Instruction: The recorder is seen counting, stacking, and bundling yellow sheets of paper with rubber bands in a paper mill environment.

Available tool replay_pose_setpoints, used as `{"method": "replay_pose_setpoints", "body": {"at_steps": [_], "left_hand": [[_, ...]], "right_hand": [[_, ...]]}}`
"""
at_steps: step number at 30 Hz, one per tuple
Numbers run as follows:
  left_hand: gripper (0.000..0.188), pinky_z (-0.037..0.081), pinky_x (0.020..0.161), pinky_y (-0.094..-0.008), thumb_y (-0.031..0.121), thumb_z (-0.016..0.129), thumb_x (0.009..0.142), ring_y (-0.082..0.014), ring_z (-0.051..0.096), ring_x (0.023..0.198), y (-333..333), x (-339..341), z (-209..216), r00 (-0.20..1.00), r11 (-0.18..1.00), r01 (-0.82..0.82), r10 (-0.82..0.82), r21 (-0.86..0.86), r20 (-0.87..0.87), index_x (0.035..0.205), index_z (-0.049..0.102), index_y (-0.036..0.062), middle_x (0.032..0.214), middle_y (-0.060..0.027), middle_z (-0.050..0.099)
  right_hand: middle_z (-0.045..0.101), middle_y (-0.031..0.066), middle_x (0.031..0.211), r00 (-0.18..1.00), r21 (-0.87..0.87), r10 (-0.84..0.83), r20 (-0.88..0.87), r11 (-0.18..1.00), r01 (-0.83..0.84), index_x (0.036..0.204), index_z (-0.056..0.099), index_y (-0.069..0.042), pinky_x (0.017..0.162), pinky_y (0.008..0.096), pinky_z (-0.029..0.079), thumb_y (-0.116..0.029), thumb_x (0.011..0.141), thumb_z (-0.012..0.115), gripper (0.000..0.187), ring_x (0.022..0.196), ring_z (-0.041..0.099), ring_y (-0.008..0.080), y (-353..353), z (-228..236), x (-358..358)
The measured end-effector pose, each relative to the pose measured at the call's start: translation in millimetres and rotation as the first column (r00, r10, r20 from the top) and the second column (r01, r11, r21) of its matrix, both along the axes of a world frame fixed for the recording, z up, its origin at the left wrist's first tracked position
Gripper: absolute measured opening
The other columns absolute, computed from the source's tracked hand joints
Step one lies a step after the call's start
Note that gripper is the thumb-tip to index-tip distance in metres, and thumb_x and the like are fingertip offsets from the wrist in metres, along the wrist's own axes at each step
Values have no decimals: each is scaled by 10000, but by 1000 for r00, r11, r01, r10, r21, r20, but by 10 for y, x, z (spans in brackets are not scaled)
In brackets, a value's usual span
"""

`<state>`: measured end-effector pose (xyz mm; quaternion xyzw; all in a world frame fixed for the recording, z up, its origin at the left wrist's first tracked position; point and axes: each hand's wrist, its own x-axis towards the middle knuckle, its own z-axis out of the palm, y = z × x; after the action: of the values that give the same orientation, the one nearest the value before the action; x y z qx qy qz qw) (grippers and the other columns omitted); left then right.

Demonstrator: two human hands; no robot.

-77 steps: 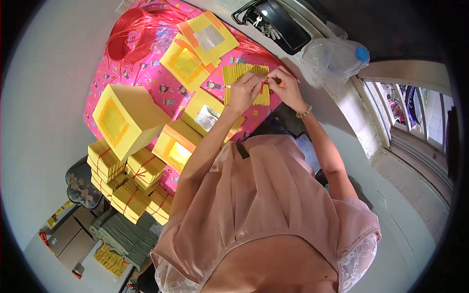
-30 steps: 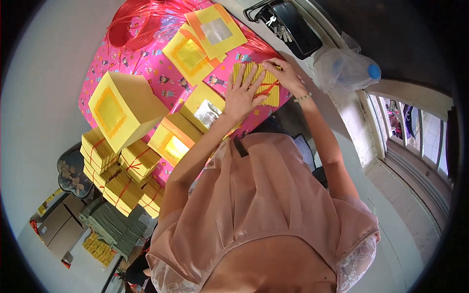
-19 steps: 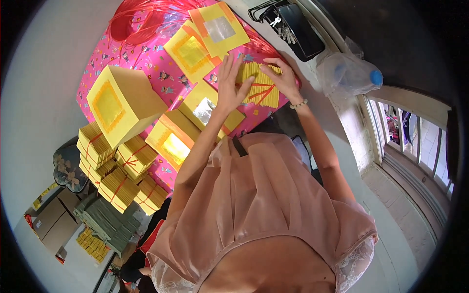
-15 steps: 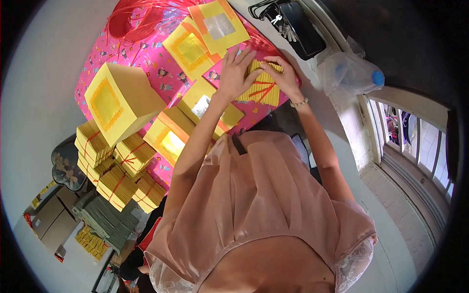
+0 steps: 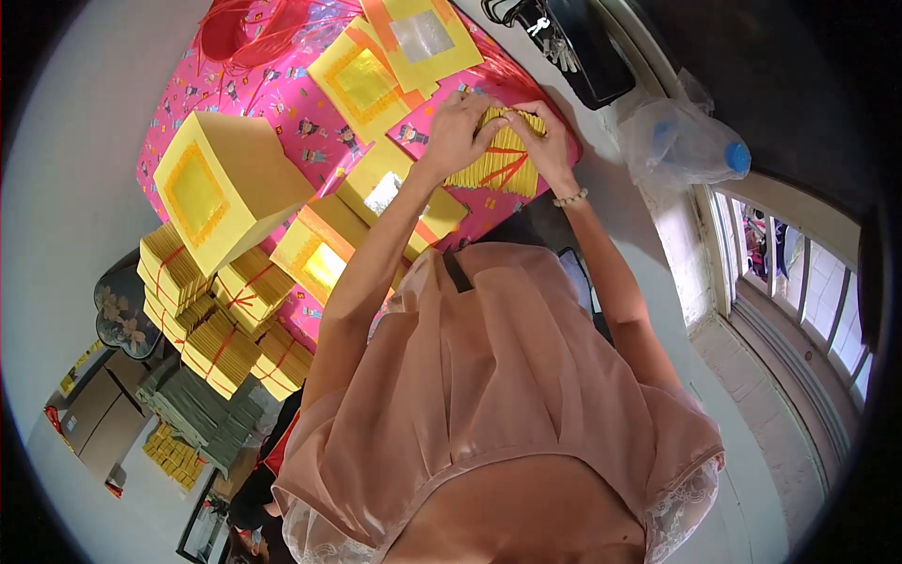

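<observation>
A bundle of folded yellow paper, crossed with red string, lies at the right corner of the pink patterned table. My left hand grips its left and far side, the thumb on top and the fingers curled over the edge. From the right, my right hand closes on the same bundle, with its thumb near the left one. Some fingertips are hidden behind the paper. Left of my left hand lie yellow paper sheets with orange borders and silver or gold squares.
A tall stack of yellow paper stands at the left, beside several tied yellow bundles. Red string lies at the far left. A phone with keys and a plastic bag are at the right, near a barred window.
The left hand's fingers, spread before, have curled in around the bundle. My right hand has tightened on its far right side. The whole view has shifted slightly.
</observation>
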<state>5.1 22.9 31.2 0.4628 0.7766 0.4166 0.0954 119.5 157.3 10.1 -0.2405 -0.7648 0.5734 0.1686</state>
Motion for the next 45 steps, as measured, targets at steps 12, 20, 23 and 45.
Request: {"method": "replay_pose_setpoints", "body": {"at_steps": [12,20,23,45], "left_hand": [[195,436,757,-407,200,616,861,-317,546,831,29,-8,-48,998,997,-12,16,78,-53,1007,666,82,868,-116,632],[177,440,765,-394,185,624,846,-312,550,828,57,-8,-7,1000,1000,-13,13,12,1,983,680,88,884,-96,650],[172,442,758,-397,173,623,839,-313,551,816,45,14,-5,999,1000,-14,14,9,36,975,682,86,882,-97,656],[953,341,1072,-400,250,817,744,-326,431,1279,-329,448,-203,807,932,-354,265,73,527,1433,243,-74,1348,-252,445]], "right_hand": [[512,192,1225,998,145,-64,12,987,62,1292,451,-2,974,393,403,-263,796,772,645,1160,499,297,-166,134,237],[321,194,1373,1000,46,4,30,999,-5,1455,159,14,1078,419,303,-217,751,817,991,1283,357,298,-322,0,426],[322,192,1369,999,45,11,32,999,-13,1458,150,17,1079,426,293,-217,753,815,996,1283,353,293,-315,-44,383],[346,255,1418,983,-58,-177,58,982,180,1451,222,37,1065,388,346,-312,829,739,881,1312,382,308,-251,-93,216]]}}
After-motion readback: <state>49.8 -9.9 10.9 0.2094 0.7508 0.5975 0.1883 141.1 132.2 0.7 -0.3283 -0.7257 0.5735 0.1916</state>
